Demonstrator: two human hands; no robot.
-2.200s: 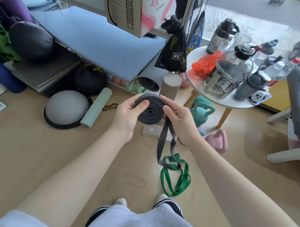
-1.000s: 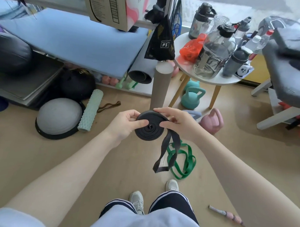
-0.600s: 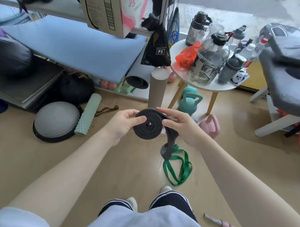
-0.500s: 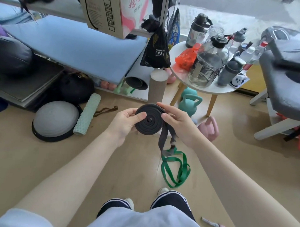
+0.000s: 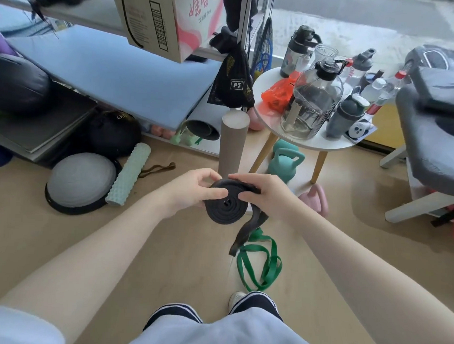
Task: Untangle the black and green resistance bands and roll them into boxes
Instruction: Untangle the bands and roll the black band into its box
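The black resistance band (image 5: 226, 209) is wound into a thick flat coil held in front of me at waist height. My left hand (image 5: 191, 191) grips the coil from the left, thumb across its face. My right hand (image 5: 261, 192) pinches the coil's top right edge. A short loose tail of the black band (image 5: 245, 233) hangs from under my right hand. The green resistance band (image 5: 260, 265) lies in a loose heap on the wooden floor below, just ahead of my right shoe. No box for the bands shows in view.
A round white table (image 5: 312, 141) with bottles and a big jug stands right of centre. Under it sit a teal kettlebell (image 5: 285, 161) and a pink kettlebell (image 5: 315, 198). A cardboard tube (image 5: 232, 143), mint foam roller (image 5: 129, 173), grey half-ball (image 5: 79, 179) and shelves lie ahead-left; a grey bench (image 5: 432, 143) stands right.
The coil has grown and the hanging black tail has shortened, its end lifted off the green band. My hands turned the coil, now tilted flatter toward me.
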